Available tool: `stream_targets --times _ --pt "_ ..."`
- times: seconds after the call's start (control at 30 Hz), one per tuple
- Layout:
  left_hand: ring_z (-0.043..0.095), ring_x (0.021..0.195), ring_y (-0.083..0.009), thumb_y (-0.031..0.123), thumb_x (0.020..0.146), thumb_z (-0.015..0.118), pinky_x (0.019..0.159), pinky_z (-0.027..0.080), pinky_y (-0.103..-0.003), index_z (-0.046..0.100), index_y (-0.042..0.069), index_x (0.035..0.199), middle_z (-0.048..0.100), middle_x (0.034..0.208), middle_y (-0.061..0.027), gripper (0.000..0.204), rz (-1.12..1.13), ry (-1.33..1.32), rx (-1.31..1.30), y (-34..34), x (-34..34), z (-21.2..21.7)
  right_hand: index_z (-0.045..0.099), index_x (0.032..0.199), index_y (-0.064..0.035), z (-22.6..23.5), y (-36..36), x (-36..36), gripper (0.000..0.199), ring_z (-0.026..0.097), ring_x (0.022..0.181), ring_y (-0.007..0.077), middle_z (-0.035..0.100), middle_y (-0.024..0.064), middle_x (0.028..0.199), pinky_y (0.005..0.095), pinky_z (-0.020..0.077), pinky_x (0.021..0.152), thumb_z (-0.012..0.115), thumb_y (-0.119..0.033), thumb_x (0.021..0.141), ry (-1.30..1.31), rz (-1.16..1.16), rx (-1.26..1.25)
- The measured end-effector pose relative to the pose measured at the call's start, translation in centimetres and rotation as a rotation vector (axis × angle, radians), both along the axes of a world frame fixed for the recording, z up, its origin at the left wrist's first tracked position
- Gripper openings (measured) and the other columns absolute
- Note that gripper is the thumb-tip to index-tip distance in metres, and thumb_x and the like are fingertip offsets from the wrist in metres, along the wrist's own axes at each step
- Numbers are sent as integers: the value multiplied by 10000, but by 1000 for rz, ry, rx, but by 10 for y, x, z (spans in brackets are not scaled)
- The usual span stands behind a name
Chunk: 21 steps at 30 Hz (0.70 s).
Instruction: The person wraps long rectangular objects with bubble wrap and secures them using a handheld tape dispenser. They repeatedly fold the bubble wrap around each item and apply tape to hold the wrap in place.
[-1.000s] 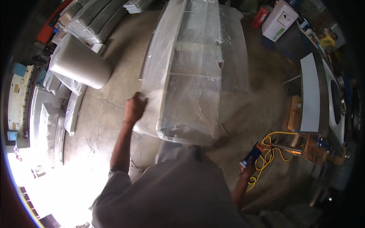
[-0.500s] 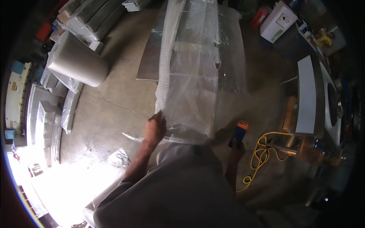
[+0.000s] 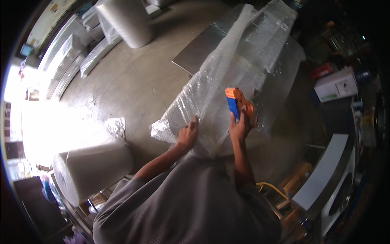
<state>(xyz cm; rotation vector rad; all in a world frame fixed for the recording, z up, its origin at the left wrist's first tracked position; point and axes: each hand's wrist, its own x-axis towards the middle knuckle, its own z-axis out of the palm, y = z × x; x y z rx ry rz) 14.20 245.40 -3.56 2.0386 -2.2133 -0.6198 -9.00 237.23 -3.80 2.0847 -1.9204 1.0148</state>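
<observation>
The right hand grips an orange-and-blue tape dispenser, probably light and stiff, best held by its body, over a long wrapped package. The left hand touches draped bubble wrap, likely soft, slippery, best taken by its edge; whether it pinches is unclear.

glossy, bumpy plastic bubble wrap, smooth plastic tape dispenser, matt cloth shirt, dull concrete floor, smooth metal-looking sheet
</observation>
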Motion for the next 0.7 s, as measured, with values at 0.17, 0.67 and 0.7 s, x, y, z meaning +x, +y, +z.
stream_targets --times 0.17,0.67,0.7 --pt "666 974 -411 -6 880 553 796 582 -487 236 -13 1599 584 1161 -228 785 103 -40 -16 11 -17 -4 639 1086 -97 4 -83 -8 313 710 942 286 710 82 964 666 233 1198 725 -365 951 111 154 54" --pt "677 1002 -382 66 911 551 787 584 -485 381 -16 1543 621 1117 -213 659 461 90 -96 22 -28 25 573 1410 -172 22 -121 67 615 530 1291 325 563 136 1293 573 327 1167 719 -74 820 490 1109 63" --pt "688 961 -383 94 916 565 748 588 -478 470 -18 1468 627 1110 -212 571 466 77 -165 23 -25 33 626 1331 -145 19 -122 76 521 572 1219 308 599 118 1192 573 330 1166 694 -53 823 526 1178 117"
